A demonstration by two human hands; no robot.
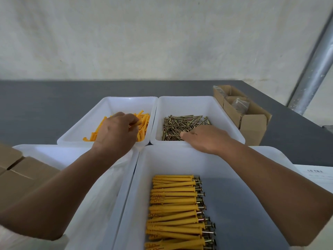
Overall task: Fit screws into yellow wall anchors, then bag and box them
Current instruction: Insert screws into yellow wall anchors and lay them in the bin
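My left hand (118, 134) reaches into the far left white bin (108, 103), which holds loose yellow wall anchors (143, 121). Its fingers are curled and pinch one anchor. My right hand (203, 138) reaches into the far right white bin (185, 101), which holds a heap of brass screws (182, 125). Its fingertips are down among the screws, and whether they hold one is hidden. In the near right white bin (180, 156) lie several finished anchors with screws fitted (176, 208), stacked in a row with the screw heads to the right.
A near left white bin (54, 152) holds clear plastic bags. Cardboard boxes (16, 170) stand at the near left. An open cardboard box (252, 116) with bagged parts sits at the far right on the dark grey table (36, 105). A metal pole (315, 69) rises at the right.
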